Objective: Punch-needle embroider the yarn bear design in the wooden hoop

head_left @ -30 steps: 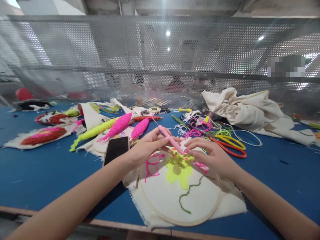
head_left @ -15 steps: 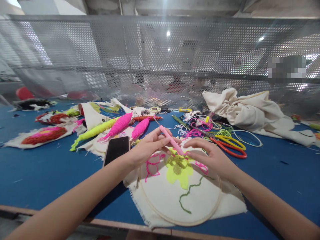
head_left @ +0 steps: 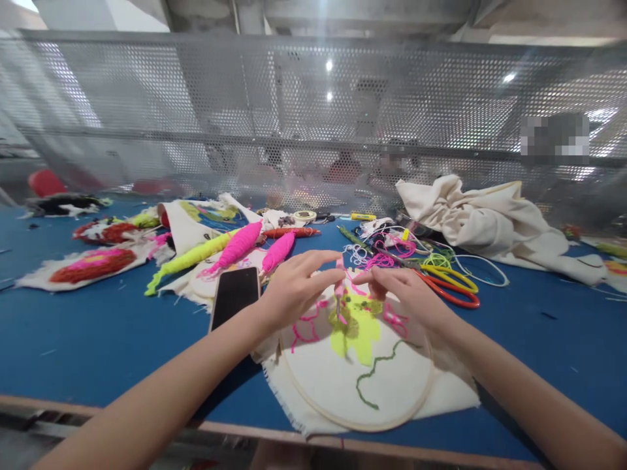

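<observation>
Resting near the table edge (head_left: 245,429) is hooped cloth (head_left: 337,385).

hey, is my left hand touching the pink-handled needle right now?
Touching: the head view shows the left hand pinching the pink-handled needle by its handle.

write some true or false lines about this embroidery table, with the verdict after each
1. The left hand holds a pink tool. True.
2. The phone lies to the right of the hoop. False: the phone lies to the left of the hoop.
3. The large flower in the hoop is blue. False: it is yellow-green.
4. The wavy line below the flower is dark green. True.
5. The crumpled cloth is black. False: it is cream.
</observation>
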A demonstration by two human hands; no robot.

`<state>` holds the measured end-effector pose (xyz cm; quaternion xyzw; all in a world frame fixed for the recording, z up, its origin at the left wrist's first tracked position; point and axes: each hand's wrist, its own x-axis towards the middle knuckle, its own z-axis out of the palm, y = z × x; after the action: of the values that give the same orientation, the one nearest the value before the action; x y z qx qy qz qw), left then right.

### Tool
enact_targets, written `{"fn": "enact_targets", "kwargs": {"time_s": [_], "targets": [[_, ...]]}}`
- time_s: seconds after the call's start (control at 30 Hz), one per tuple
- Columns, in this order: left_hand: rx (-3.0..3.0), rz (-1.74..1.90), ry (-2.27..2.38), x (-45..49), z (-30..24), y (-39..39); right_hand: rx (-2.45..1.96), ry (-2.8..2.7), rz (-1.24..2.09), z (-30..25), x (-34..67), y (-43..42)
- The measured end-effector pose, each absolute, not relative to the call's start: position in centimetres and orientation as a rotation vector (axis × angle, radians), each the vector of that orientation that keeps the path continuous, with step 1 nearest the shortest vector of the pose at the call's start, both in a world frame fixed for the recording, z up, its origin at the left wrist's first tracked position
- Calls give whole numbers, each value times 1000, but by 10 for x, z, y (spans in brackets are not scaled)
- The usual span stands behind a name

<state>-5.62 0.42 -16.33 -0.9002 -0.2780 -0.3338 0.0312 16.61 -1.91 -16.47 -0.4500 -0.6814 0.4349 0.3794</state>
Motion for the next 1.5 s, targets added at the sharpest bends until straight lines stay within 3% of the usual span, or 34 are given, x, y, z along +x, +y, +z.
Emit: {"fn": "enact_targets", "kwargs": {"time_s": [0.13, 0.27, 0.43, 0.67, 0.8, 1.13, 1.3, 1.5], "targets": [[-2712, -971, -813, -59, -165, 5, -957, -1397, 1763, -158, 149, -12], [-2717, -927, -765, -58, -167, 5, -876, -1162, 1883, -166, 129, -6], [-2677, -1133, -947, -51, -172, 8, -863, -1084, 1631, -174, 148, 16], [-2457, -415, -1507, -63, -180, 23, -869, -829, 1004, -150, 244, 45], [-2442, -219, -1668, -68, -184, 29, -796, -709, 1064, -149, 252, 46], [-2403, -183, -1939, -73, -158, 27, -943, -857, 1434, -196, 173, 34], [-2543, 129, -2076, -74, -151, 24, -976, -910, 1337, -209, 170, 33], [-2671, 10, -2102, -74, -160, 30, -1001, -932, 1151, -217, 171, 34]]}}
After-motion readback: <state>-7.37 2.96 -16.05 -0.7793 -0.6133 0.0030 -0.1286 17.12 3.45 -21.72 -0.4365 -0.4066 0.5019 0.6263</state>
